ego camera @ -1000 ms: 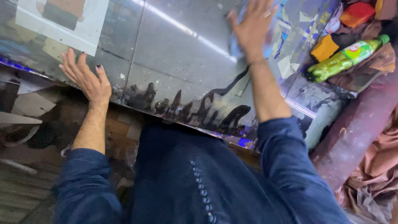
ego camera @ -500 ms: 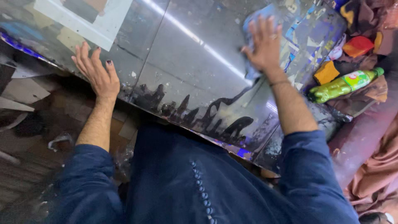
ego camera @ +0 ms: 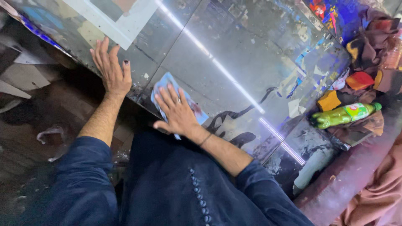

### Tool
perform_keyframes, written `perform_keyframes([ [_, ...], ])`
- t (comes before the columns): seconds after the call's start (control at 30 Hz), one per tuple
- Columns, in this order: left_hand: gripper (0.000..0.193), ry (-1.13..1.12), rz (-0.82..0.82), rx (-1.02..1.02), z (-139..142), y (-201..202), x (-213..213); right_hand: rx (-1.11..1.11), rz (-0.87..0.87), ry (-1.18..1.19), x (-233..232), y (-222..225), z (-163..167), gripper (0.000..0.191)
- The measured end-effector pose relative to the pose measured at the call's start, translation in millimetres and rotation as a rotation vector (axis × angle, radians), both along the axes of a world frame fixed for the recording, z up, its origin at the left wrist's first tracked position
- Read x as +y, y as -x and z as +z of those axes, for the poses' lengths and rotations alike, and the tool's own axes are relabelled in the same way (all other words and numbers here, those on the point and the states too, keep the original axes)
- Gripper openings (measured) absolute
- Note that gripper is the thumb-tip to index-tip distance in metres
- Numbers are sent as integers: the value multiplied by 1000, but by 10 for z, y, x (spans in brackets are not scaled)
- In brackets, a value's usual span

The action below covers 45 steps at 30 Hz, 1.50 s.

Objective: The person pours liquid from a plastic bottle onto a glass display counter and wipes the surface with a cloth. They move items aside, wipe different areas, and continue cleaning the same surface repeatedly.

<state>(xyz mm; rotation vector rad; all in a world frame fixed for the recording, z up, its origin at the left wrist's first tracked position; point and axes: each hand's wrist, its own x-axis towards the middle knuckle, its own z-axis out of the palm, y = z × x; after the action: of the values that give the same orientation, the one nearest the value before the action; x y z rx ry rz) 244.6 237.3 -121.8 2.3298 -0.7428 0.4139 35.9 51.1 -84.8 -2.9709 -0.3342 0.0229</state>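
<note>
Two hands are down on the big reflective sheet [ego camera: 251, 62], which lies flat and runs off past the top of the view. The left hand [ego camera: 109, 69] is spread wide, palm flat, fingers pointing away from the person, right at the near edge of the sheet; it grips nothing, and to my eye it is planted there to steady the sheet or the body leaning over it. The right hand [ego camera: 178, 109] is also flat and open, fingers splayed, pressing a light blue cloth [ego camera: 164, 81] against the surface close to that same near edge, just beside the left hand. The cloth shows around the fingers and under the palm, so it is pinned by pressure, not pinched, as suits rubbing a smooth face. A long bright strip of light [ego camera: 217, 65] reflects diagonally across the sheet. Towards the far right corner, off the sheet, a green plastic bottle [ego camera: 344, 115] lies on its side among bundled rags [ego camera: 368, 54], well apart from both hands. Dark blue sleeves [ego camera: 83, 167] fill the foreground.
</note>
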Motion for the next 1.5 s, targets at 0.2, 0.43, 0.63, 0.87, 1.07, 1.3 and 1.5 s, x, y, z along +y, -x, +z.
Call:
perform_keyframes([
  [0.2, 50, -7, 28, -16, 5, 24, -34, 17, -81, -70, -1764, 157, 200, 95],
  [0.43, 53, 2, 11, -7, -26, -37, -37, -191, -869, 47, -3425, -1633, 853, 83],
  [0.63, 59, 109, -42, 12, -8, -55, 1, -87, -432, 21, -1227, -2223, 584, 101],
  [0.87, 67, 371, -97, 44, 61, -117, 90, -11, 340, 39, 253, -741, 25, 95],
  [1.07, 69, 321, -49, 27, 36, -73, 53, -120, -88, -22, -2112, -1967, 457, 81],
  [1.3, 66, 301, -65, -1, 82, -67, 51, -130, -752, -33, -2346, -3219, 942, 93],
  [1.5, 68, 299, -28, -30, -12, -102, 14, -169, -284, -75, -419, -3393, 669, 89],
])
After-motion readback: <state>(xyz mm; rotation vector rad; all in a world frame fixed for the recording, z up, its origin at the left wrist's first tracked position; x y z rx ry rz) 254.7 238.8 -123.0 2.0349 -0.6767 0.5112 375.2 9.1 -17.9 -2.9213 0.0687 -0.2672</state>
